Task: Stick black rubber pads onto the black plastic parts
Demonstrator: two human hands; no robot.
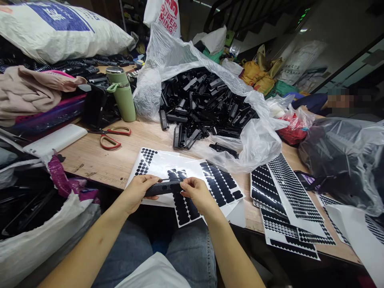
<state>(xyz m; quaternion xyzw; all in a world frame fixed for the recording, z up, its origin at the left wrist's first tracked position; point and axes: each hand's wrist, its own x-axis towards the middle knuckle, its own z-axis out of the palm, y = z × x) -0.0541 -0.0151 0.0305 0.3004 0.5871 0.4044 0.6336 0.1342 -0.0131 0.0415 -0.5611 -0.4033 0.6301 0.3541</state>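
Both of my hands hold one long black plastic piece (164, 187) with a textured face and dark round spots, level above the table's front edge. My left hand (138, 193) is closed around its left end, thumb on top. At the right end, my right hand (195, 192) pinches with thumb and forefinger; whether a small sticker is between them I cannot tell. Beneath lie white sheets of black stickers (216, 182), some rounded and some small dots. Behind them, a clear plastic bag (252, 138) spills a heap of similar black pieces (207, 104).
Red-handled scissors (111, 138) and a green bottle (124, 96) stand left of the bag. More sticker sheets (288, 200) overlap the right table edge. An open sack (60, 228) of black parts is at lower left. A dark plastic bag (345, 156) sits far right, near another person's arm (312, 103).
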